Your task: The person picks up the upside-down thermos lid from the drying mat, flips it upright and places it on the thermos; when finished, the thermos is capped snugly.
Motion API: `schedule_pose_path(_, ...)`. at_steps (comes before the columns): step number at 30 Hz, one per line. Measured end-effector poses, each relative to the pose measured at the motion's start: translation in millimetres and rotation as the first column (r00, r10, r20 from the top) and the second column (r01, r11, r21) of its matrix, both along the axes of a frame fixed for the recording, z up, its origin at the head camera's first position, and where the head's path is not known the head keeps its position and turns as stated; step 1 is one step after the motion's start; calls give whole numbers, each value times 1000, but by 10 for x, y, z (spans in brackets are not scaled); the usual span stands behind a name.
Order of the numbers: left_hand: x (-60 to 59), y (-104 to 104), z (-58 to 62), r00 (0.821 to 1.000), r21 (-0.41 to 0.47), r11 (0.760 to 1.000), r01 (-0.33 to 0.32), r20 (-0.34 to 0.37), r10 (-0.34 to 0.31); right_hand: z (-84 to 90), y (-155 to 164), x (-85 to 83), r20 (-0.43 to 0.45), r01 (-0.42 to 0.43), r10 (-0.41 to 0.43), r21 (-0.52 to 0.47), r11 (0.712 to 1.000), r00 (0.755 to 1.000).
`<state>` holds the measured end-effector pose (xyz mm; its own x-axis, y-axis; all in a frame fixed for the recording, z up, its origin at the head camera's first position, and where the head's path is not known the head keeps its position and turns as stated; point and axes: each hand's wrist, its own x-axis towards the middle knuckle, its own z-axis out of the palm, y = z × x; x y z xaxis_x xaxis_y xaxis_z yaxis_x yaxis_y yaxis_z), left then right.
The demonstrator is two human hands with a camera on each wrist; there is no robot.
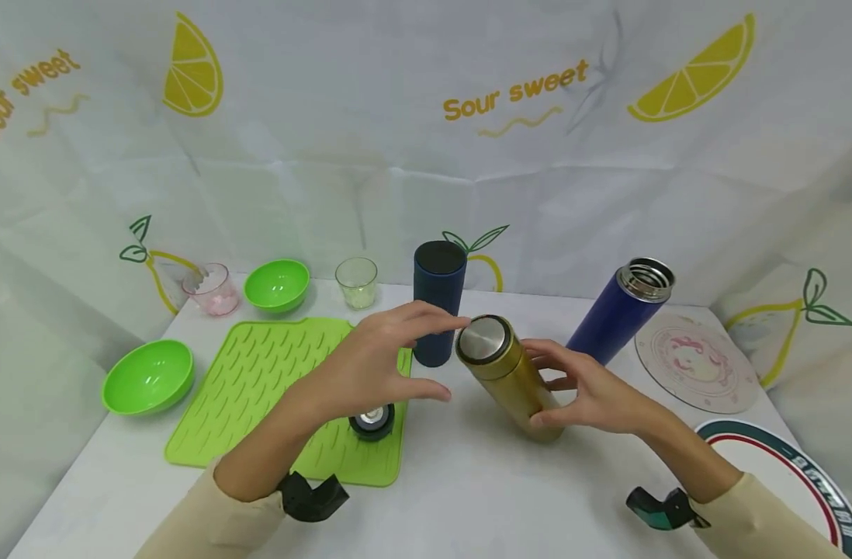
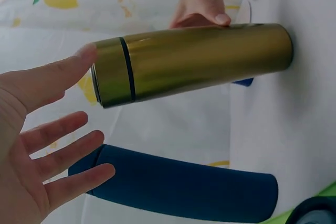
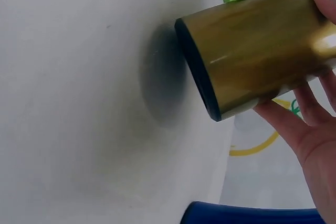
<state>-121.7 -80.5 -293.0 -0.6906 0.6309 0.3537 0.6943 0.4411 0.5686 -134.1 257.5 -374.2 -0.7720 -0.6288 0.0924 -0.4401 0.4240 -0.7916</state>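
Note:
A gold thermos (image 1: pixel 515 392) with a steel-topped lid (image 1: pixel 485 340) leans to the left over the white table. My right hand (image 1: pixel 597 388) grips its lower body from the right side, thumb in front. In the right wrist view the dark base (image 3: pixel 198 72) tilts above its shadow on the tabletop. My left hand (image 1: pixel 380 357) is spread beside the lid, its fingers straight and one fingertip right at the lid's edge. In the left wrist view, the other left fingers (image 2: pixel 71 153) stretch out over a dark blue tumbler (image 2: pixel 189 182) without curling round it.
A lidless blue thermos (image 1: pixel 614 314) tilts behind my right hand, near a pink-patterned round mat (image 1: pixel 698 363) and a rimmed plate (image 1: pixel 761 458). Under my left forearm, a black stopper (image 1: pixel 372 423) sits on a green mat (image 1: pixel 258 388). Green bowls (image 1: pixel 149 378) and small glasses (image 1: pixel 357 282) stand left and behind.

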Motion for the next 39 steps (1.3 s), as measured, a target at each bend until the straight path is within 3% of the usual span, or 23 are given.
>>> schedule_pose_path(7, 9, -317, -106, 992, -23, 993, -113, 62, 114, -144, -3, -64, 6, 136, -136, -135, 981, 991)
schedule_pose_path(10, -4, -461, -209, 984, -59, 986, -153, 86, 157, -193, -57, -147, 15, 189, -190, -196, 962, 982)
schedule_pose_path(14, -37, -620, -380, 962, -121, 976, -182, 184, 203, -245, -134, -280, 33, 228, -228, -278, 933, 973)
schedule_pose_path(20, -93, -741, -715, 909, -162, 978, -132, 373, 184, -296, -199, -436, 71, 268, -261, -378, 886, 963)
schedule_pose_path(26, -103, -761, -975, 880, -127, 991, -49, 463, 103, -355, -234, -529, 61, 281, -281, -406, 869, 958)
schedule_pose_path(32, -126, -776, -1113, 849, -99, 995, 4, 526, 49, -412, -248, -550, 68, 286, -286, -448, 847, 956)
schedule_pose_path(39, -143, -805, -1189, 857, -117, 992, 47, 515, 20, -457, -258, -554, 92, 290, -282, -480, 828, 955)
